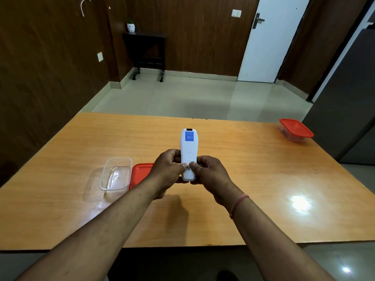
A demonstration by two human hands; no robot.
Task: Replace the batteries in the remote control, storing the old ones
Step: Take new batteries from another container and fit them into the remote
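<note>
Above the middle of the orange table (233, 179), both hands grip a white remote control (187, 154) back side up, its far end pointing to 12 o'clock with a blue label near that end. The left hand (168, 169) and right hand (209, 173) close around its near end, thumbs pressed together on the battery cover. At 9 o'clock sit an open clear container (115, 175) and a red lid (140, 173); a lidded container (295, 129) stands at 2 o'clock.

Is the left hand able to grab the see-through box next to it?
Probably yes, but not right now. The clear box sits open on the table just left of the left hand with nothing between them, yet that hand is busy gripping the remote.
</note>
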